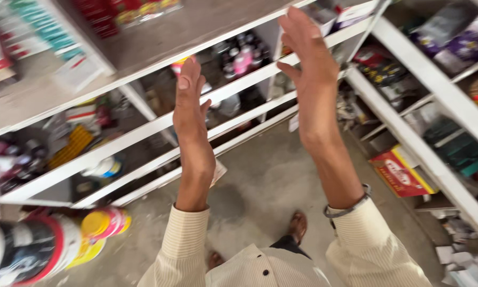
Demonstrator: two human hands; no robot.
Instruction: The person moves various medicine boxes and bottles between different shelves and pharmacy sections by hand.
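White shelving (143,130) stands before you; your left hand (190,109) and right hand (309,69) hang raised before it, both open, holding nothing, seemingly untouching.

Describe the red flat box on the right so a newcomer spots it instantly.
Start at the white shelving unit on the right and drop to its lowest level by the concrete floor. The red box lies flat there, right of the right hand; only it is red with yellow edging.
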